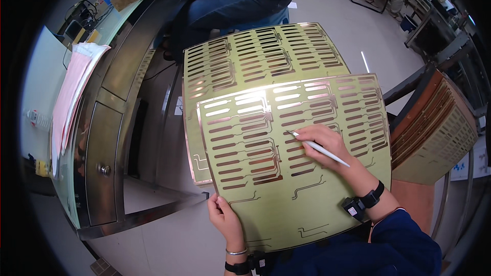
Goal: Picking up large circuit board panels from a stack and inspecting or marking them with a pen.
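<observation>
A large yellow-green circuit board panel (266, 199) with rows of copper strips and thin traces lies tilted before me. My left hand (225, 217) grips its lower left edge, thumb on top and the other fingers partly hidden. In my right hand (325, 145) is a slim white pen-shaped tool (330, 154), pinched between the fingers. Its fine dark tip is at the copper strips near the panel's middle; whether it touches cannot be told. Behind and partly under this panel shows a second, similar circuit board panel (204, 56).
A stack of similar panels (434, 138) leans on a rack at right. To the left stands a metal-framed bench (105, 128) with a drawer and pink and white sheets (76, 92). A seated person (235, 10) is just beyond the panels; another sits far right.
</observation>
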A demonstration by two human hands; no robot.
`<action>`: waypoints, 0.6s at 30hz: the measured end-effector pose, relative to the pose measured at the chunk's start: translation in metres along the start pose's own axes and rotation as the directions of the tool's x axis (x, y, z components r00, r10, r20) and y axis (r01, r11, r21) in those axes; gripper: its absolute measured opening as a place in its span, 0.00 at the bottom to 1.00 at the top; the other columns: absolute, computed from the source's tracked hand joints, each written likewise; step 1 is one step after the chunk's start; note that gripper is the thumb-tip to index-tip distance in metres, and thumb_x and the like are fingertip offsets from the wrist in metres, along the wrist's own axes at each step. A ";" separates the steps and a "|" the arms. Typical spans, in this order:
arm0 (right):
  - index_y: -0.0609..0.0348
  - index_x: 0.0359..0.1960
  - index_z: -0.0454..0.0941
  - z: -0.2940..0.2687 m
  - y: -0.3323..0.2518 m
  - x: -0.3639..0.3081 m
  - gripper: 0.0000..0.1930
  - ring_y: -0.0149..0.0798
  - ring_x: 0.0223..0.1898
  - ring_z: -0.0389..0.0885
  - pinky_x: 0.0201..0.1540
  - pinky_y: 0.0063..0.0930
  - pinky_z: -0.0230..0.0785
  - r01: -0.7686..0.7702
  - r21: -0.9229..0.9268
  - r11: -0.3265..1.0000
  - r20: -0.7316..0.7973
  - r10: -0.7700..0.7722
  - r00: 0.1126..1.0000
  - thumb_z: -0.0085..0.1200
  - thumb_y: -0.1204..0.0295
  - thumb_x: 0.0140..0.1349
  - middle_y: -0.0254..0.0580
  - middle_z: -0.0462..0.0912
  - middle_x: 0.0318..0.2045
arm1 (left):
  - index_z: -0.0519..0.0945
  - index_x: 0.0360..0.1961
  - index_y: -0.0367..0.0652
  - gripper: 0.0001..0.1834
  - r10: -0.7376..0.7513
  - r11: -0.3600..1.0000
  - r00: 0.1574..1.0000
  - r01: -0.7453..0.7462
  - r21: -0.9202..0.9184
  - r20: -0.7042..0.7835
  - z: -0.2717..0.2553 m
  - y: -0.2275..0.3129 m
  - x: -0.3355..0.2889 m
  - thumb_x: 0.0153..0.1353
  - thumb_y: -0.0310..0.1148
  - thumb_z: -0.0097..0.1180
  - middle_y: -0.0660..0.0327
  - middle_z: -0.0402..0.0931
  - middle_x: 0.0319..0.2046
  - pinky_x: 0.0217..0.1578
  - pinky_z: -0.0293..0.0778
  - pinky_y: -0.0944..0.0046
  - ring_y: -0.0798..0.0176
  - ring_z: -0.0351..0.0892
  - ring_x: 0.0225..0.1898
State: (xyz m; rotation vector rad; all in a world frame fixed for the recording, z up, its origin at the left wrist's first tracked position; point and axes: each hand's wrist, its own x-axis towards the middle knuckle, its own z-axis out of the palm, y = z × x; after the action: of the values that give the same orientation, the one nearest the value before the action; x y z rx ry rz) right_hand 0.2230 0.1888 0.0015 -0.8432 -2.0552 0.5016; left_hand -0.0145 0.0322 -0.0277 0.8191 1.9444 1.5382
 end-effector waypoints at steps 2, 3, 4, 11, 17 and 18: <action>0.59 0.34 0.78 0.001 0.000 -0.001 0.11 0.41 0.35 0.80 0.38 0.28 0.74 0.005 -0.015 1.000 0.001 -0.005 1.000 0.56 0.81 0.46 0.41 0.81 0.35 | 0.71 0.39 0.32 0.11 0.001 1.000 1.000 -0.001 0.001 0.001 0.000 0.002 0.000 0.66 0.31 0.41 0.64 0.70 0.29 0.33 0.65 0.73 0.74 0.65 0.30; 0.59 0.34 0.78 0.000 0.000 -0.001 0.11 0.41 0.35 0.80 0.38 0.28 0.74 0.005 -0.016 1.000 0.001 -0.005 1.000 0.56 0.81 0.46 0.41 0.81 0.35 | 0.71 0.39 0.32 0.11 0.004 1.000 1.000 -0.004 0.002 0.001 0.000 0.002 0.000 0.66 0.31 0.41 0.64 0.70 0.29 0.33 0.65 0.73 0.74 0.65 0.30; 0.59 0.34 0.77 0.000 0.000 -0.001 0.11 0.41 0.35 0.80 0.38 0.28 0.74 0.001 -0.006 1.000 0.005 -0.001 1.000 0.55 0.81 0.46 0.41 0.81 0.35 | 0.71 0.39 0.32 0.11 0.004 1.000 1.000 -0.004 0.002 0.002 0.000 0.002 0.000 0.66 0.31 0.41 0.64 0.70 0.29 0.33 0.65 0.73 0.74 0.65 0.30; 0.60 0.35 0.77 0.000 -0.001 -0.002 0.11 0.41 0.36 0.80 0.40 0.28 0.73 -0.044 0.029 0.999 -0.029 0.045 0.999 0.54 0.82 0.47 0.42 0.81 0.35 | 0.71 0.39 0.31 0.12 0.015 1.000 1.000 -0.015 0.012 0.003 -0.001 -0.002 -0.001 0.66 0.31 0.41 0.63 0.71 0.29 0.33 0.65 0.73 0.73 0.65 0.30; 0.59 0.34 0.78 -0.021 0.000 -0.009 0.11 0.38 0.36 0.80 0.40 0.27 0.73 -0.077 0.029 0.997 -0.008 0.077 0.997 0.54 0.82 0.47 0.39 0.81 0.34 | 0.71 0.39 0.31 0.12 0.021 0.999 1.000 -0.021 0.026 -0.005 -0.002 -0.008 0.000 0.66 0.31 0.42 0.63 0.70 0.29 0.34 0.65 0.73 0.73 0.65 0.31; 0.57 0.33 0.78 -0.021 0.000 -0.013 0.11 0.38 0.36 0.80 0.40 0.28 0.73 -0.116 0.044 0.992 -0.003 0.116 0.993 0.55 0.81 0.46 0.38 0.81 0.34 | 0.71 0.39 0.31 0.12 0.012 0.999 1.000 -0.011 0.040 -0.023 -0.002 -0.009 0.000 0.66 0.31 0.42 0.63 0.70 0.29 0.34 0.65 0.72 0.73 0.65 0.31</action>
State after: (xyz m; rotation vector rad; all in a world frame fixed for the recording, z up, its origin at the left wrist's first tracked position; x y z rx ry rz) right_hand 0.2455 0.1805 0.0062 -0.9408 -1.9910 0.6050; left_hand -0.0169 0.0295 -0.0357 0.8339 1.9962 1.5271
